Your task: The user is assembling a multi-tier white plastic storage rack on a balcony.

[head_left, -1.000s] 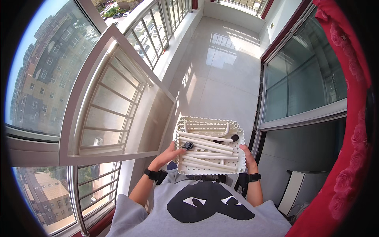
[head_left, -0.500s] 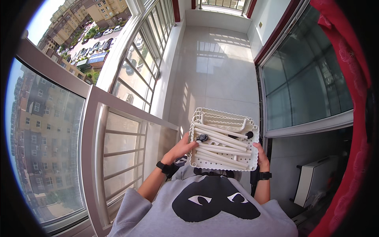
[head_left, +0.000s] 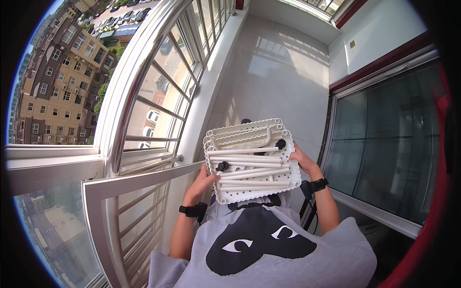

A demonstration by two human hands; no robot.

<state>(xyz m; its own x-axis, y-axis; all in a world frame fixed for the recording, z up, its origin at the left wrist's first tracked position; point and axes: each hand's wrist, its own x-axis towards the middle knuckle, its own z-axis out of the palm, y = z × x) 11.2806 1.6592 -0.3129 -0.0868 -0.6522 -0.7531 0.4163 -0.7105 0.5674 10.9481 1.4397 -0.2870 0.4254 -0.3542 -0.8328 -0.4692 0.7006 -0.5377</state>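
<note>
Between both hands: white scalloped tray (head_left: 252,192) of white tubes (head_left: 245,173); left hand (head_left: 204,182), right hand (head_left: 301,161) grip closed on edges.

Both hands, left (head_left: 204,181) and right (head_left: 301,161), raised, fingers curled, forearms bent upward.

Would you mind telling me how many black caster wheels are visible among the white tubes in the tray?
3 visible: one at the left, one at the upper right, one peeking behind the tray's far rim. Others may be hidden.
</note>
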